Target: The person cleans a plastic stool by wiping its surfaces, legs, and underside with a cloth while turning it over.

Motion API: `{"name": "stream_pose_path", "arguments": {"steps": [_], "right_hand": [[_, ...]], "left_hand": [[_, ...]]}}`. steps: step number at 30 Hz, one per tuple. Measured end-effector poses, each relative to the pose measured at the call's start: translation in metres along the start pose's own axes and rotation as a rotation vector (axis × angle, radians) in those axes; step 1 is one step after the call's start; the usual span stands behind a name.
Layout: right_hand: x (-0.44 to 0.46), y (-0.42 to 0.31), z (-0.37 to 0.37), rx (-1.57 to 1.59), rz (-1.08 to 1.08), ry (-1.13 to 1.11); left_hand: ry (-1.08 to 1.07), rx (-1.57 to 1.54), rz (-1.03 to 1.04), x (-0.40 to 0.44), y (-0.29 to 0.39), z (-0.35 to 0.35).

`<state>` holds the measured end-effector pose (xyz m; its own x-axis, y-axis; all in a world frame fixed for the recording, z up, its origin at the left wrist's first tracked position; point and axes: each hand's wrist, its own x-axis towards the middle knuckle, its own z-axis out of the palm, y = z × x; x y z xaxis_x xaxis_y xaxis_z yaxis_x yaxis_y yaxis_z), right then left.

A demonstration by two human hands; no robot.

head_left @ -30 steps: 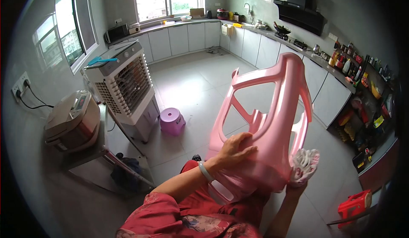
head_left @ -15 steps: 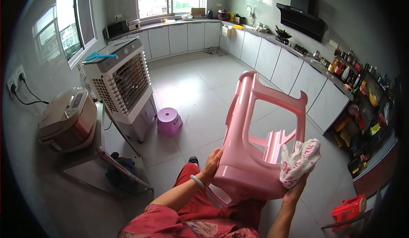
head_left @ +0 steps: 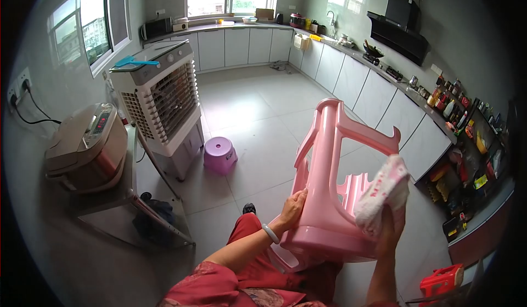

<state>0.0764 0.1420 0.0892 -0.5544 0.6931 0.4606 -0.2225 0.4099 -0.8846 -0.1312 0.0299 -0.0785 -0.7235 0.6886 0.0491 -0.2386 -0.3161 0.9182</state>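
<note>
A pink plastic stool [head_left: 317, 197] lies tilted over my lap, its seat end towards me and its legs pointing away. My left hand [head_left: 292, 211], with a pale bangle at the wrist, is closed around the stool's left edge near the seat. In my right hand [head_left: 391, 227] is a white cloth [head_left: 380, 197] with pink-red markings, bunched against the right-hand leg of the stool. The cloth covers part of that leg and hides some of my right fingers.
A purple stool [head_left: 220, 154] stands on the tiled floor beside an air cooler [head_left: 174, 101], which has a blue brush-like tool [head_left: 134, 62] on top. At left, a rice cooker [head_left: 90, 148] sits on a metal stand. A red plastic object [head_left: 441, 279] is at lower right.
My left hand has shifted a little up the stool's side. My right hand and the cloth have turned and moved slightly up along the leg. The view has shifted a little.
</note>
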Motion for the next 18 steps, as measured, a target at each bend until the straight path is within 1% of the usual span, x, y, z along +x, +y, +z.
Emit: {"name": "stream_pose_path", "arguments": {"steps": [1, 2, 4, 5, 6, 8, 9, 12, 14, 15, 16, 17, 18], "right_hand": [[0.009, -0.001, 0.004, -0.101, 0.017, -0.105], [0.018, -0.006, 0.012, -0.198, 0.036, -0.214], [0.029, -0.023, 0.051, -0.524, -0.383, -0.517], [0.031, -0.004, 0.064, -0.666, -0.531, -0.674], [0.032, 0.019, 0.077, -0.808, -0.675, -0.827], [0.031, 0.020, 0.103, -0.834, -0.706, -0.766], [0.039, 0.027, 0.110, -0.824, -0.648, -0.794], [0.074, 0.055, 0.127, -0.787, -0.620, -0.714], [0.107, 0.067, 0.140, -0.748, -0.579, -0.571], [0.126, 0.074, 0.144, -0.749, -0.603, -0.543], [0.146, 0.084, 0.146, -0.749, -0.630, -0.514], [0.165, 0.098, 0.151, -0.739, -0.700, -0.435], [0.178, 0.096, 0.156, -0.751, -0.690, -0.449]], "left_hand": [[-0.007, -0.011, -0.042, 0.001, -0.001, 0.000], [0.006, 0.008, -0.026, 0.002, -0.002, -0.002], [0.035, 0.053, 0.010, 0.006, -0.005, -0.006], [0.162, 0.406, 0.520, 0.015, -0.019, -0.007], [0.064, 0.196, 0.446, 0.005, -0.010, -0.003], [-0.074, -0.240, 0.265, -0.012, 0.008, 0.004], [-0.064, -0.183, 0.213, -0.010, 0.008, 0.001], [-0.040, -0.007, 0.059, -0.002, 0.003, -0.010], [-0.018, 0.110, -0.027, 0.003, 0.002, -0.015], [0.023, 0.088, -0.031, 0.004, 0.003, -0.009], [0.032, 0.196, 0.045, 0.006, -0.007, -0.010], [0.043, 0.305, 0.124, 0.010, -0.022, -0.015], [0.053, 0.291, 0.112, 0.009, -0.015, -0.013]]}}
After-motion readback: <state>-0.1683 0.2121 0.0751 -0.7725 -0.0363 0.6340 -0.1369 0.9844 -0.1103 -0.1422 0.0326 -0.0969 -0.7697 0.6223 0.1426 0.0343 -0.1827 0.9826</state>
